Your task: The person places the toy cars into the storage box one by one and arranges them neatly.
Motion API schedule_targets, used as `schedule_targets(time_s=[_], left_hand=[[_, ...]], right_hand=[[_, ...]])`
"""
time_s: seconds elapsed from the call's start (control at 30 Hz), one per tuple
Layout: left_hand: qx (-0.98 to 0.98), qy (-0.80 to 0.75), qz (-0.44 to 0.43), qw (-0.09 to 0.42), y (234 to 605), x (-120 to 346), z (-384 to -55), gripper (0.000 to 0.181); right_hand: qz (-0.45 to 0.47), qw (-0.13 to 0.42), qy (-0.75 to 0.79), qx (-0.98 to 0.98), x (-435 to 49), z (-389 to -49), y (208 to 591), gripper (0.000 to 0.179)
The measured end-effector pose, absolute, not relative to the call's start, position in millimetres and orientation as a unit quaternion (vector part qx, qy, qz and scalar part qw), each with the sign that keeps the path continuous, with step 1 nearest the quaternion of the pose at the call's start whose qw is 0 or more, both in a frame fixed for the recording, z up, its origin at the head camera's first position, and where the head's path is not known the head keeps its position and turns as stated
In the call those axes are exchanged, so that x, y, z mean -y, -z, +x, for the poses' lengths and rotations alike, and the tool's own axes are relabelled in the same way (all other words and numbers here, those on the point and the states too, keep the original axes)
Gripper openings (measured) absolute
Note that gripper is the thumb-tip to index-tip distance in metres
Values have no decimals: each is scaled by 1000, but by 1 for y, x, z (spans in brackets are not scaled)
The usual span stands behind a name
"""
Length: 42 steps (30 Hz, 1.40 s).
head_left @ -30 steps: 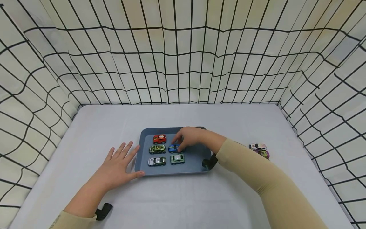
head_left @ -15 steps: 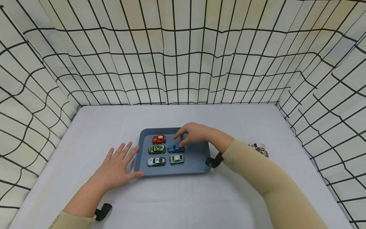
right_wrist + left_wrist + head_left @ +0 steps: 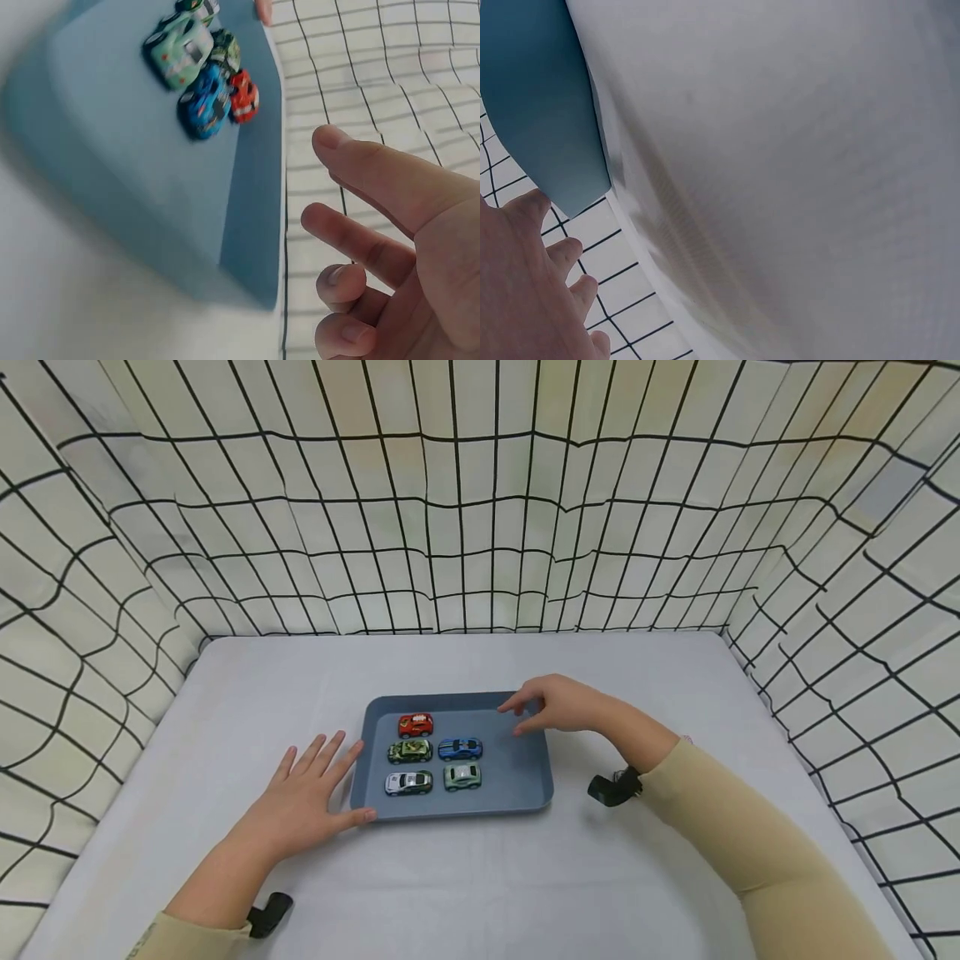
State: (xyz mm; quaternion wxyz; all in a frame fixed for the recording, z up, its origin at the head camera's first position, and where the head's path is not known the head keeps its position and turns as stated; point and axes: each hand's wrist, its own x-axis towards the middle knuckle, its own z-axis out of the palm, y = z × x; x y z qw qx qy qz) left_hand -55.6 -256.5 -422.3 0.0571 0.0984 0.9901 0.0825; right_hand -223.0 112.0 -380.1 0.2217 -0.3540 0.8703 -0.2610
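Note:
A blue-grey tray (image 3: 517, 777) holds several toy cars. A red car (image 3: 416, 725), a camouflage-green car (image 3: 410, 751) and a white-and-dark car (image 3: 408, 782) form its left column. Beside them sit a blue car (image 3: 460, 748) and a pale green car (image 3: 462, 776). My left hand (image 3: 303, 797) lies spread at the tray's left edge, thumb at the near corner. Over the tray's far right corner hovers my right hand (image 3: 566, 703), fingers parted, holding nothing. In the right wrist view its thumb and fingers (image 3: 356, 232) are apart from the cars.
White cloth covers the table (image 3: 480, 877). Black netting (image 3: 465, 527) over pale sheets rises at the back and both sides. A black wrist camera (image 3: 615, 787) hangs below the right wrist, and another one (image 3: 270, 915) sits at the left wrist.
My right hand has let go of the blue car and moved right, away from it. Its forearm now hides the two cars that lay right of the tray. My left hand has stayed put.

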Motion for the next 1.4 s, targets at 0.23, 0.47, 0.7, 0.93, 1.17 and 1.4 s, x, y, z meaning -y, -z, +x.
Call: schedule_targets(time_s=[0.23,0.47,0.7,0.93,1.17,1.4], left_hand=[[-990,-80,99,56,423,257,-56,106],[-990,-82,96,61,422,257,-56,107],[-990,-80,99,61,422,258,-57,107],[-990,-80,99,61,422,258,-57,106],[-990,-81,102,60,422,258,-57,106],[-990,-81,101,58,423,258,-57,106]], right_hand=[[-308,224,265,-886,-161,-213,387,40],[-287,236,256,-893,-211,-198,395,41],[-254,241,246,-904,-253,-186,394,37],[-248,250,234,-906,-268,-181,394,36],[-249,260,208,-910,-270,-178,402,36],[-257,267,181,-911,-268,-174,409,37]])
